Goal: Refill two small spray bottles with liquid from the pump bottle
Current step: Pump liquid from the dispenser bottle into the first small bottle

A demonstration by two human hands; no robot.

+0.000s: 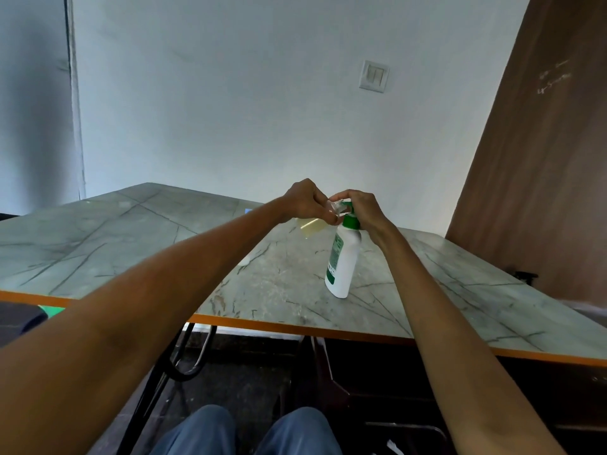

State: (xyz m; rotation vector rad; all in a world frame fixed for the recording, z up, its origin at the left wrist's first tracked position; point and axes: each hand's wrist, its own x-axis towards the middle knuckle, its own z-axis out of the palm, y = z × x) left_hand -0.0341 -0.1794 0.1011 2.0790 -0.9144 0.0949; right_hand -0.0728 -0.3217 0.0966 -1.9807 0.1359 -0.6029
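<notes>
Room: pale wall (230, 93) ahead; a switch plate (373, 76) on it at 1 o'clock of the hands; a brown wooden panel (542, 159) with faint chalk marks at far right.
Bench: grey-green marbled top (115, 238) with an orange front edge (295, 328), running slantwise across the view; dark metal legs (184, 356) below it.
Left side: open bench top from the left edge up to the hands, only a small pale smear near centre.
Left hand (303, 200): raised above the bench, fingers curled; grip pinched closed on a small clear spray bottle (333, 210), held tilted at the nozzle of the pump.
Spray bottle contents: cannot tell the level; the bottle is small and partly hidden by the fingers.
Yellowish object (310, 227): lies on the bench just below the left hand, at 7 o'clock of it; what it is I cannot tell.
Pump bottle (343, 261): white body, green label and green pump head, standing on the bench, leaning slightly, at 6 o'clock of the right hand.
Right hand (363, 208): fingers curled over the green pump head, grip closed on it, touching the spray bottle's mouth region.
Right side: open bench top between the pump bottle and the wooden panel; a small dark object (525, 276) sits at the far right bench edge.
Near edge: knees in blue trousers (249, 431) below the front edge, at 6 o'clock.
</notes>
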